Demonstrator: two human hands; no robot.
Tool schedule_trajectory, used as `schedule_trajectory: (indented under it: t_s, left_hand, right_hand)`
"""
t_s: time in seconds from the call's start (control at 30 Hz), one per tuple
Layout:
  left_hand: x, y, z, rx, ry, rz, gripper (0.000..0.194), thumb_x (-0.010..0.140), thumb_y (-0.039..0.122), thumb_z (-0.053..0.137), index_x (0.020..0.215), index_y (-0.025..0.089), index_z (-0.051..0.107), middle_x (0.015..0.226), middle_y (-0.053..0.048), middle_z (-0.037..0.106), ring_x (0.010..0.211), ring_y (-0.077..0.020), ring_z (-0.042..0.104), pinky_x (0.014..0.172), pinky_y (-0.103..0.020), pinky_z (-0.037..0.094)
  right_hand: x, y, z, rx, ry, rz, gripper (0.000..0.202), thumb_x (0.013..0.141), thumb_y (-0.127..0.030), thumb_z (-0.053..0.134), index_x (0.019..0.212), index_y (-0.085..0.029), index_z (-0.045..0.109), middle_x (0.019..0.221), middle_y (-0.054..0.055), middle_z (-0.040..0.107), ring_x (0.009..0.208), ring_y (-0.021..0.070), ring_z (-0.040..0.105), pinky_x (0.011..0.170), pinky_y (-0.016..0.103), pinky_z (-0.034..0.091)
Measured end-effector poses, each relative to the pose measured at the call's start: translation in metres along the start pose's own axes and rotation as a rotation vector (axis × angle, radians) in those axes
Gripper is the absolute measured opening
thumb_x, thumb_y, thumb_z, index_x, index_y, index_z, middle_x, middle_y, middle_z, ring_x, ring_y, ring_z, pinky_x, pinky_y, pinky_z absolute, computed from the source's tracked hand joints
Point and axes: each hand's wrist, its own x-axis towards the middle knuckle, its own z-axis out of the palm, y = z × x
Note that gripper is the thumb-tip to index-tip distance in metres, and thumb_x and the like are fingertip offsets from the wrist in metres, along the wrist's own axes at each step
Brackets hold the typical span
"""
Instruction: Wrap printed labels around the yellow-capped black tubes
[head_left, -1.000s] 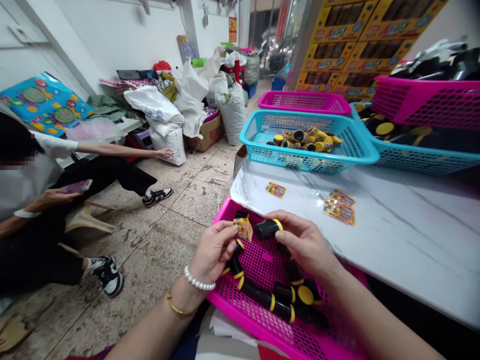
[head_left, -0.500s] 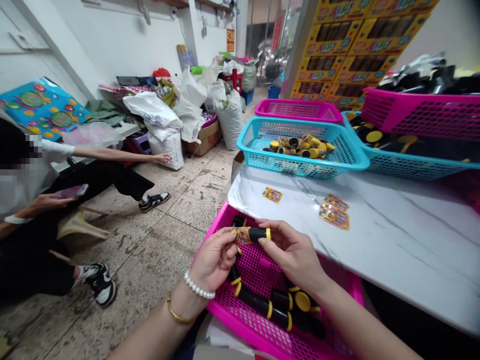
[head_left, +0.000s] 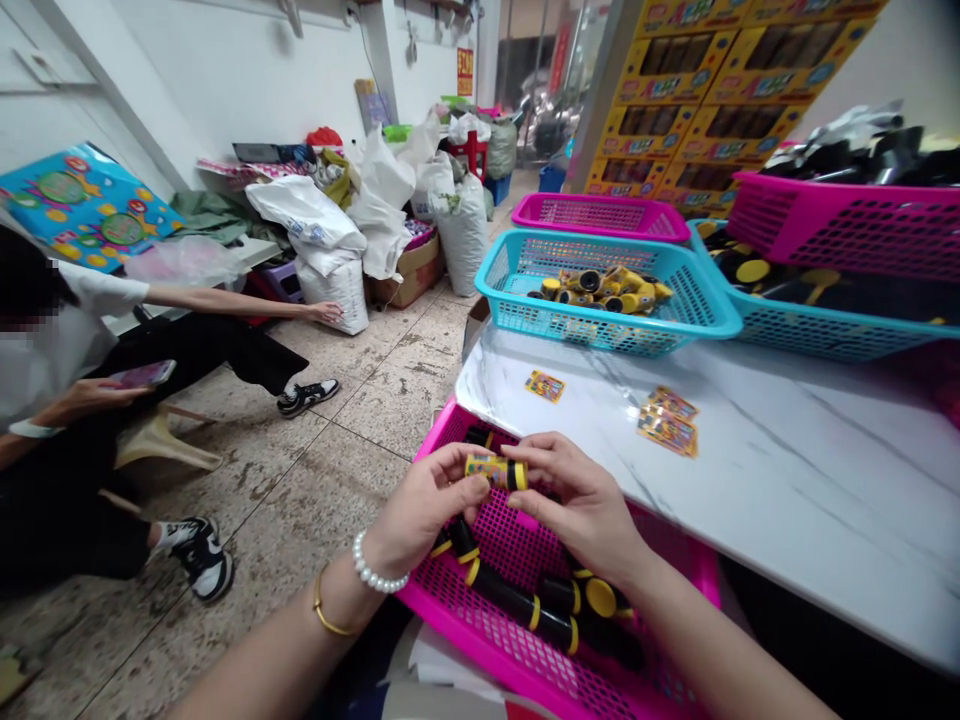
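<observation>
Above the pink basket point(head_left: 491, 645), both hands hold one small tube point(head_left: 496, 472). It is black with a yellow rim at its right end, and a colourful printed label lies around most of its length. My left hand point(head_left: 431, 500) is closed on the left end, thumb in front. My right hand point(head_left: 577, 500) has thumb and fingers at the yellow right end. Below them, black tubes with yellow rims point(head_left: 502, 595) lie in the basket. On the white marbled table point(head_left: 780, 470) are a single printed label point(head_left: 545, 386) and a small pile of labels point(head_left: 667, 425).
A blue basket point(head_left: 607, 335) of labelled tubes point(head_left: 600, 290) stands at the table's back. To its right, another blue basket point(head_left: 832, 330) sits under a pink one point(head_left: 840, 225). Yellow boxes point(head_left: 675, 110) are stacked behind. A seated person point(head_left: 82, 330) holds a phone at left.
The label has gone from the tube's left part to around most of it, leaving little black showing. My hands have come closer together, the right shifting slightly left.
</observation>
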Motion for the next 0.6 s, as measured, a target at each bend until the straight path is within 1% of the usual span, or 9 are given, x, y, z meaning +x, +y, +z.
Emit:
schedule_trajectory:
  t_s: [0.07,0.17,0.23,0.33,0.4,0.43,0.47,0.53,0.6]
  left_hand:
    - [0.003,0.004,0.002,0.062,-0.060,-0.013,0.035,0.074,0.029,0.077,0.102,0.013,0.064,0.085,-0.004,0.065,0.063,-0.0081,0.054,0.058,-0.021,0.042]
    - [0.007,0.007,0.006,0.134,-0.042,-0.012,0.033,0.072,0.028,0.078,0.097,0.012,0.065,0.083,-0.003,0.064,0.066,-0.0086,0.054,0.060,-0.021,0.041]
    - [0.009,0.008,0.008,0.166,-0.035,-0.014,0.034,0.071,0.029,0.078,0.098,0.013,0.065,0.082,-0.002,0.064,0.068,-0.0095,0.055,0.061,-0.022,0.042]
    - [0.010,0.007,0.006,0.174,-0.074,-0.038,0.040,0.077,0.035,0.073,0.110,0.014,0.062,0.078,-0.001,0.063,0.063,-0.0095,0.054,0.059,-0.023,0.042]
    - [0.009,0.007,0.004,0.184,-0.092,-0.024,0.039,0.080,0.035,0.071,0.111,0.014,0.061,0.079,-0.002,0.063,0.063,-0.0099,0.055,0.060,-0.024,0.043]
    - [0.008,0.006,0.004,0.199,-0.085,0.017,0.035,0.080,0.032,0.070,0.109,0.014,0.062,0.082,-0.003,0.065,0.067,-0.0106,0.057,0.062,-0.025,0.044]
    - [0.007,0.006,0.005,0.225,-0.069,0.077,0.031,0.080,0.029,0.070,0.106,0.014,0.064,0.087,-0.004,0.066,0.073,-0.0117,0.059,0.067,-0.026,0.046]
    - [0.007,0.006,0.009,0.303,-0.032,0.207,0.024,0.082,0.024,0.068,0.103,0.014,0.066,0.096,-0.006,0.067,0.085,-0.0136,0.061,0.077,-0.027,0.047]
    - [0.008,0.007,0.012,0.359,-0.029,0.269,0.021,0.083,0.023,0.066,0.103,0.015,0.066,0.098,-0.006,0.067,0.089,-0.0142,0.061,0.081,-0.027,0.047]
  right_hand:
    - [-0.001,0.001,0.002,-0.040,-0.014,-0.029,0.042,0.080,-0.019,0.070,0.120,-0.030,0.064,0.106,0.005,0.061,0.095,0.0179,0.064,0.078,0.033,0.058]
    - [-0.001,0.003,0.002,-0.067,0.015,-0.056,0.050,0.081,-0.017,0.070,0.127,-0.028,0.055,0.101,0.004,0.067,0.088,0.0169,0.068,0.079,0.033,0.059]
    - [-0.002,0.004,0.000,-0.150,0.020,-0.111,0.045,0.081,-0.016,0.070,0.122,-0.026,0.057,0.096,0.003,0.069,0.085,0.0164,0.069,0.079,0.033,0.059]
    - [-0.002,0.005,-0.003,-0.302,0.038,-0.246,0.030,0.080,-0.013,0.070,0.108,-0.024,0.065,0.100,0.005,0.069,0.092,0.0183,0.067,0.083,0.035,0.057]
    - [-0.002,0.005,-0.001,-0.312,0.077,-0.277,0.028,0.077,-0.014,0.073,0.103,-0.023,0.068,0.102,0.007,0.070,0.096,0.0197,0.066,0.085,0.036,0.056]
    - [-0.001,0.006,0.001,-0.264,0.095,-0.242,0.026,0.076,-0.015,0.075,0.100,-0.023,0.069,0.099,0.006,0.070,0.093,0.0195,0.067,0.082,0.035,0.057]
    - [0.000,0.006,0.004,-0.177,0.102,-0.169,0.024,0.075,-0.017,0.076,0.097,-0.023,0.070,0.094,0.005,0.071,0.087,0.0187,0.068,0.078,0.034,0.058]
    - [0.002,0.007,0.010,0.064,0.105,0.037,0.020,0.073,-0.022,0.078,0.091,-0.022,0.069,0.082,0.003,0.072,0.074,0.0164,0.069,0.069,0.031,0.059]
    - [0.005,0.005,0.013,0.265,0.098,0.215,0.018,0.072,-0.026,0.079,0.086,-0.021,0.068,0.075,0.001,0.071,0.066,0.0141,0.068,0.063,0.028,0.058]
